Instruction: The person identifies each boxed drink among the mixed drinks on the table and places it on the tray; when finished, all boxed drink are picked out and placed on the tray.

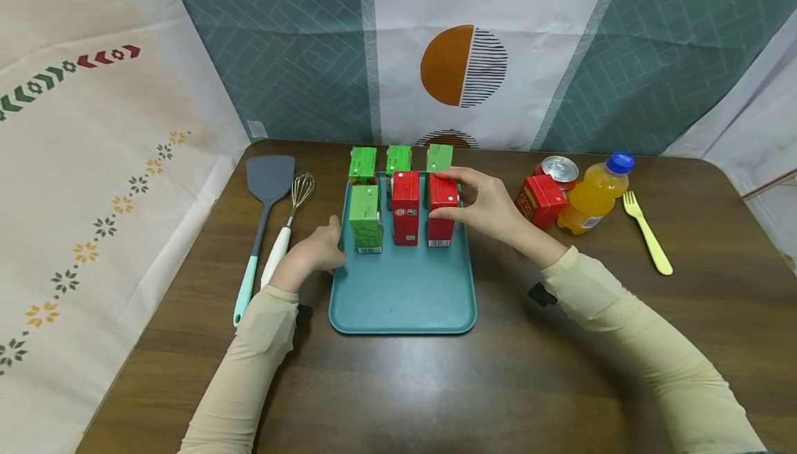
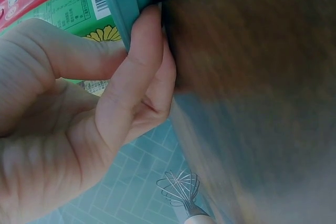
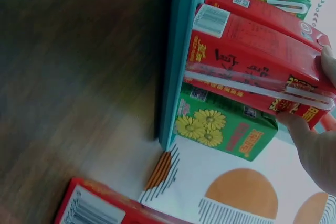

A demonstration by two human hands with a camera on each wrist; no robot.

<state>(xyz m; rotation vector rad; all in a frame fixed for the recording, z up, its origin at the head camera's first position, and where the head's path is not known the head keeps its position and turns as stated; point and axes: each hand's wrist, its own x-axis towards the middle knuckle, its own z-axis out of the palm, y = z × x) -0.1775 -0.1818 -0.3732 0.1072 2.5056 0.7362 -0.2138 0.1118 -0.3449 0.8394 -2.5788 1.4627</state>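
My left hand pinches the left rim of the teal tray; in the left wrist view the thumb and fingers close about the tray edge. At the tray's right, my right hand grips the upper part of a red drink carton standing upright, thumb and fingers on opposite sides. Another red carton stands just left of it. A green drink carton is at the front left. Behind them is a back row of green cartons, partly hidden.
Right of the tray are a third red carton, a soda can, an orange drink bottle and a yellow fork. A grey spatula and a whisk lie to the left. Fabric-covered walls border the wooden table.
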